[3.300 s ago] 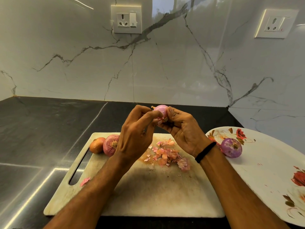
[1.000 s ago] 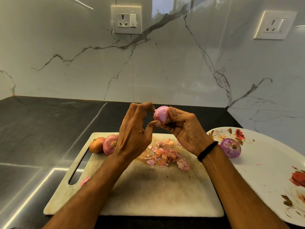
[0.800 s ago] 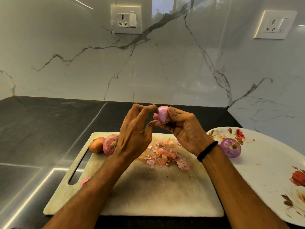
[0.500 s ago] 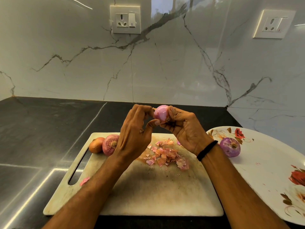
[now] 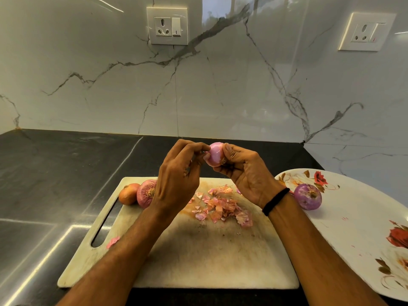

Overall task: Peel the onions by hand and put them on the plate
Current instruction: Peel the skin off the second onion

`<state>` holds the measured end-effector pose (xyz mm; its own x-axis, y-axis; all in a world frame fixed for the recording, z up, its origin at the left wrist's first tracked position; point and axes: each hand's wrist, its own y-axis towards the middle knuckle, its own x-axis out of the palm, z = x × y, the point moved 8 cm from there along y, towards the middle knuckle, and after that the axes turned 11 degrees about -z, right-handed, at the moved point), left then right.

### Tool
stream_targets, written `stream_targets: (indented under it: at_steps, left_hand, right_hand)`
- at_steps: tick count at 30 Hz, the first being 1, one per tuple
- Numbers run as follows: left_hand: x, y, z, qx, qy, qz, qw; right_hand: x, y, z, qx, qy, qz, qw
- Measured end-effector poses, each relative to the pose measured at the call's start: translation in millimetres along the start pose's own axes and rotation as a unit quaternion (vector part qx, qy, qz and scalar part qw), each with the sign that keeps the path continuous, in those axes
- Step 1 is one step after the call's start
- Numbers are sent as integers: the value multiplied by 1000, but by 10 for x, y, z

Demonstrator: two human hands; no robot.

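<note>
Black stone counter [image 5: 55, 173]: runs across the view below a white veined wall; carries the board and the plate.
Pale cutting board [image 5: 209, 261]: lies flat on the counter, slot handle at its left end, surface stained.
Loose pink flake [image 5: 113, 241]: on the board, just beside the slot.
Brown onion [image 5: 128, 193]: unpeeled, at the board's far left corner, touching the red onion.
Red onion [image 5: 146, 193]: unpeeled, root end facing the camera, partly hidden behind the left wrist.
Left hand [image 5: 176, 182]: raised above the board, fingers curled, fingertips and thumb pinching at the left side of the pink onion.
Pink onion [image 5: 215, 154]: smooth and glossy, held in the air between both hands, over the board's far edge.
Peel heap [image 5: 220, 206]: pink and orange scraps scattered mid-board beneath the hands.
Right hand [image 5: 247, 175]: cupped round the pink onion's right side, thumb on top, gripping it.
Black band [image 5: 276, 200]: round the right wrist.
Purple onion [image 5: 307, 196]: peeled, resting on the plate near its left rim.
Floral plate [image 5: 353, 217]: white, red flowers, to the right of the board.
</note>
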<state>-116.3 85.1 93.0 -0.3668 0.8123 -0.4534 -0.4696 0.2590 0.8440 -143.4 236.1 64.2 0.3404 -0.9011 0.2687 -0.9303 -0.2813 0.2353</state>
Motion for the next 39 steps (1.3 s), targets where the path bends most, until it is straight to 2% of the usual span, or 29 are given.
stream_targets:
  at_steps: [24, 29, 35, 39]
  left_hand:
    - [50, 1, 18, -10, 11, -23, 1000]
    - [78, -6, 40, 0, 3, -35, 999]
    - [34, -2, 52, 4, -29, -31, 999]
    - [27, 12, 80, 24, -11, -21, 999]
  right_hand:
    - [-35, -38, -5, 12, 13, 33, 999]
    - [-48, -55, 7, 20, 49, 45, 998]
    - [-43, -69, 21, 37, 47, 64, 996]
    - [-8, -75, 24, 46, 38, 54, 997]
